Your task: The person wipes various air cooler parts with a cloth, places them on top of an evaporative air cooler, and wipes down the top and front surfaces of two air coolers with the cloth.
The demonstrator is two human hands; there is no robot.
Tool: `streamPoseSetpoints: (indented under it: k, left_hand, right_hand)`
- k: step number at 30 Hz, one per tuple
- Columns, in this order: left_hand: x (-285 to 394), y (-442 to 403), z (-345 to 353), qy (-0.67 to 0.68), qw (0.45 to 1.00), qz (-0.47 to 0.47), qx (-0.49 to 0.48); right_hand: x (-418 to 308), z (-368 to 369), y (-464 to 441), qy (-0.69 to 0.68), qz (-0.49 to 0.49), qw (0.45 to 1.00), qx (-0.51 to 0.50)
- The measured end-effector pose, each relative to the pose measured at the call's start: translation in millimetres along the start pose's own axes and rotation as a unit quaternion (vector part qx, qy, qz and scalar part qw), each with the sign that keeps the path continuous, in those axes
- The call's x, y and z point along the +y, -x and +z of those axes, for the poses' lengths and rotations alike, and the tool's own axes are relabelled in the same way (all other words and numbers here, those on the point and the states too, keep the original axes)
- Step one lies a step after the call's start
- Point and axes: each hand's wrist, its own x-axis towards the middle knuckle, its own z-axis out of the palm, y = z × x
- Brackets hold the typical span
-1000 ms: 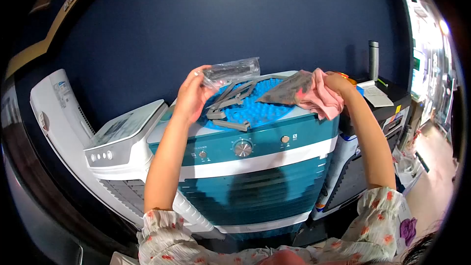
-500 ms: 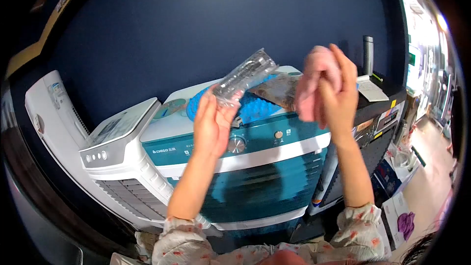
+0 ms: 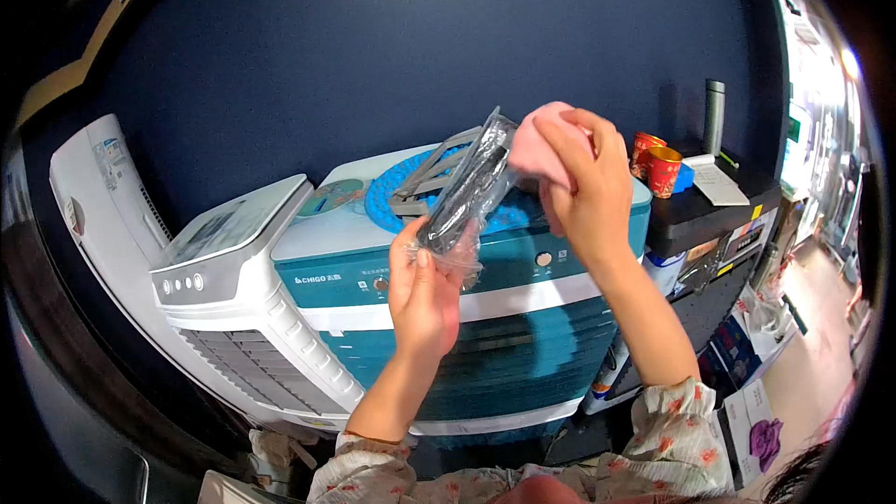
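My left hand (image 3: 425,294) is closed around the lower end of a clear plastic bag (image 3: 462,191) with a long black item inside, tilted up to the right. I cannot make out what the black item is. A folded pink cloth (image 3: 546,145) is gripped in my right hand (image 3: 597,187), beside the bag's upper end; whether the two touch is unclear. Behind the bag, a blue round perforated piece (image 3: 387,191) lies on top of the teal and white air cooler (image 3: 327,294), with a grey flat frame (image 3: 425,182) on it.
A smaller white-grey cooler (image 3: 229,266) and a tall white unit (image 3: 103,191) stand at left. On the dark cabinet (image 3: 672,224) at right are red paper cups (image 3: 663,173), a notepad (image 3: 719,185) and a grey bottle (image 3: 714,117). A dark blue wall rises behind.
My right hand has brought the pink cloth left and closer to the bag. My left hand with the bag has moved slightly right and down, and the bag is tilted more steeply.
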Motion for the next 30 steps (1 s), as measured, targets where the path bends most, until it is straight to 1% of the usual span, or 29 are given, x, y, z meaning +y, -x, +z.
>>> streamPoseSetpoints:
  k: [1,3,4,5,7,8,9,11,12,13,15,16,17,19,20,21,23,24,26,28,29,30]
  left_hand:
    - [-2,1,-1,-0.001,1.0,-0.001,-0.01]
    - [-10,2,-5,-0.006,0.999,-0.008,-0.033]
    - [-13,1,-5,-0.042,0.999,0.004,-0.012]
    - [-13,2,-7,-0.046,0.999,-0.004,0.003]
    - [-10,1,-16,-0.053,0.998,-0.016,0.03]
    - [-8,1,-18,-0.048,0.998,0.008,0.04]
    - [-9,1,-21,-0.117,0.989,0.082,0.038]
    - [-11,1,-29,-0.251,0.94,0.227,0.036]
    - [-12,4,-31,-0.276,0.918,0.281,0.039]
    - [-9,8,-34,-0.368,0.879,0.303,-0.017]
    - [2,18,-41,-0.535,0.766,0.331,-0.128]
    - [5,21,-38,-0.577,0.732,0.316,-0.174]
    - [8,25,-36,-0.614,0.695,0.302,-0.22]
    - [10,28,-31,-0.656,0.631,0.323,-0.259]
    - [11,29,-34,-0.664,0.617,0.303,-0.294]
    - [12,28,-31,-0.636,0.642,0.296,-0.308]
    - [15,28,-21,-0.578,0.69,0.28,-0.333]
    - [11,26,-27,-0.525,0.73,0.262,-0.351]
    - [13,37,-25,-0.459,0.839,0.18,-0.23]
    - [1,41,-22,-0.395,0.901,0.141,-0.112]
    - [-7,43,-18,-0.335,0.934,0.067,-0.104]
    - [-15,48,-13,-0.271,0.958,-0.007,-0.094]
  right_hand:
    - [-9,0,5,-0.01,-0.007,1.0,0.012]
    - [-31,1,19,-0.078,-0.08,0.993,-0.042]
    - [-48,0,33,-0.131,-0.054,0.985,-0.1]
    - [-62,-4,44,-0.183,-0.029,0.97,-0.158]
    - [-65,-14,48,-0.314,0.054,0.911,-0.26]
    - [-64,-18,49,-0.376,0.093,0.869,-0.308]
    - [-59,-20,54,-0.433,0.163,0.838,-0.289]
    - [-45,-21,66,-0.535,0.299,0.752,-0.244]
    - [-43,-21,68,-0.6,0.318,0.702,-0.213]
    - [-43,-19,71,-0.619,0.39,0.661,-0.167]
    - [-40,-14,82,-0.636,0.526,0.56,-0.067]
    - [-41,-6,85,-0.678,0.49,0.548,-0.026]
    - [-43,-5,85,-0.667,0.488,0.562,-0.042]
    - [-44,-4,85,-0.644,0.482,0.59,-0.076]
    - [-41,-8,87,-0.627,0.498,0.587,-0.12]
    - [-42,-6,83,-0.643,0.501,0.568,-0.113]
    - [-42,-6,81,-0.6,0.506,0.605,-0.136]
    - [-42,-7,82,-0.577,0.501,0.631,-0.134]
    - [-42,-10,85,-0.529,0.489,0.682,-0.129]
    - [-47,-13,92,-0.494,0.45,0.736,-0.107]
    - [-50,-15,96,-0.476,0.43,0.761,-0.096]
    - [-50,-17,101,-0.469,0.408,0.776,-0.108]
